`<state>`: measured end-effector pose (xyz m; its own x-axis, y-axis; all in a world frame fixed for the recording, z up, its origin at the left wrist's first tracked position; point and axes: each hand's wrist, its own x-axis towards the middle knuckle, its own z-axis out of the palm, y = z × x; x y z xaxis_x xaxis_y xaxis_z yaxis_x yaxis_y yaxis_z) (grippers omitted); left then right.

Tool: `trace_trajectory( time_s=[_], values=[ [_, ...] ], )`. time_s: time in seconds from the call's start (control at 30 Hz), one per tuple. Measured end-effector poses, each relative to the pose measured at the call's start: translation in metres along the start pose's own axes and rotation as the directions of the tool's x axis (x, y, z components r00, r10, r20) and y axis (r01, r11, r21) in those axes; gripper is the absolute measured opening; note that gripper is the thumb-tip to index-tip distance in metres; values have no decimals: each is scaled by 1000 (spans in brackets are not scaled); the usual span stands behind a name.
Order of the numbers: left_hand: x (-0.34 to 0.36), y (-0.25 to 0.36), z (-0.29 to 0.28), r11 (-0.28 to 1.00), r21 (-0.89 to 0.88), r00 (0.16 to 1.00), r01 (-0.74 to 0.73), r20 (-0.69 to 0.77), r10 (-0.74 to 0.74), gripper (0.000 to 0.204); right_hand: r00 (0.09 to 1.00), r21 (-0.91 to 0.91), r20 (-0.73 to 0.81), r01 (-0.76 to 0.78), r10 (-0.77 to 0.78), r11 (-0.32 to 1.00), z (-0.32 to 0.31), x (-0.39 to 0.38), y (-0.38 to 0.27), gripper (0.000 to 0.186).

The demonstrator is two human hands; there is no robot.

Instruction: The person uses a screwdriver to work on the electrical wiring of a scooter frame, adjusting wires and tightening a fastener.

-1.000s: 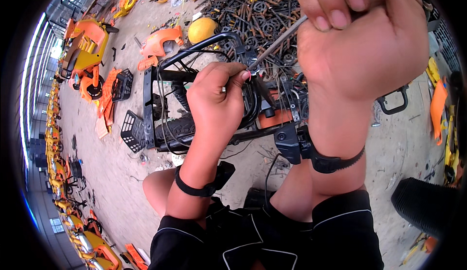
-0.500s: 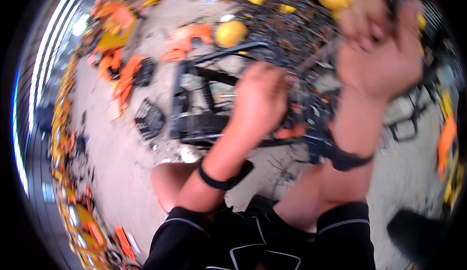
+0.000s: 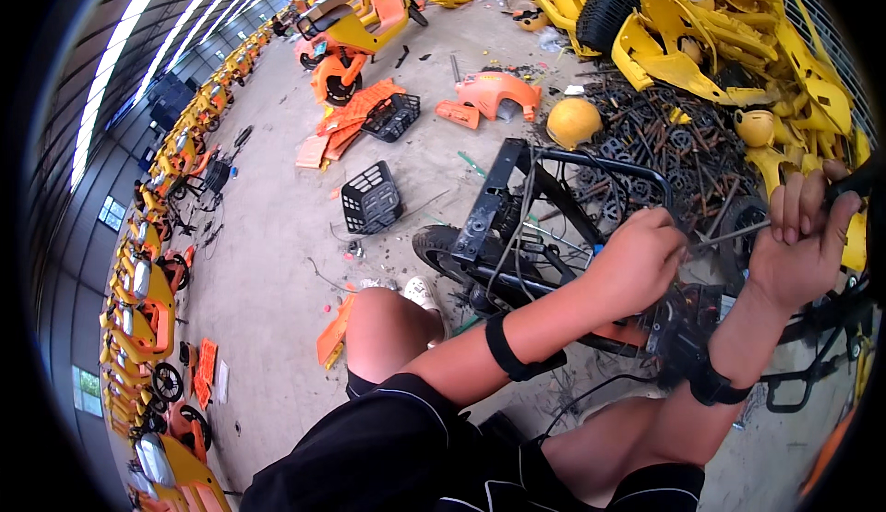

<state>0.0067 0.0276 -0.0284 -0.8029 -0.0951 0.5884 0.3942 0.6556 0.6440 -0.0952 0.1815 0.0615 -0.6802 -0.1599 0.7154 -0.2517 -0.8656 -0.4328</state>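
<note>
My left hand [image 3: 646, 263] is closed at the lower-left end of a thin grey metal rod [image 3: 738, 232], over a stripped black scooter frame [image 3: 482, 212]; what its fingers pinch is hidden. My right hand [image 3: 798, 240] has its fingers wrapped round the rod's upper end, near a dark part at the right rim. Cables hang over the frame, whose wheel [image 3: 434, 249] shows at its left end. An orange part [image 3: 616, 332] sits low in the frame. Black straps circle both my forearms.
Behind the frame lie a heap of rusty metal parts [image 3: 646, 143], a yellow helmet [image 3: 572, 122] and piled yellow panels [image 3: 692, 41]. Orange panels [image 3: 503, 96] and black baskets [image 3: 369, 198] lie on the floor [image 3: 258, 281]. Rows of yellow-orange scooters [image 3: 148, 318] line the left.
The view has swung left, so the frame, floor items and hands appear farther right. The scene also sits lower, with more yellow panels showing. Both hands stay closed along the rod.
</note>
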Motion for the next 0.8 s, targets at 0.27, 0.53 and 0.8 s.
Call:
trace_trajectory(
  time_s=[0.27, 0.53, 0.8],
  values=[
    [-4, 4, -5, 1000, 19, 1000, 2, 18, -3, 21, 999, -53, -33, 4, -6, 999, 1, 1, -1, 40],
    [-7, -1, -4, 999, 33, 1000, 13, 0, -13, 22, 998, -66, -62, 10, -14, 998, 5, 1, 3, 40],
    [-6, -1, -3, 997, 82, 999, 18, -31, -15, 20, 997, -74, -72, 23, -28, 997, 7, 1, -1, 39]
  ],
)
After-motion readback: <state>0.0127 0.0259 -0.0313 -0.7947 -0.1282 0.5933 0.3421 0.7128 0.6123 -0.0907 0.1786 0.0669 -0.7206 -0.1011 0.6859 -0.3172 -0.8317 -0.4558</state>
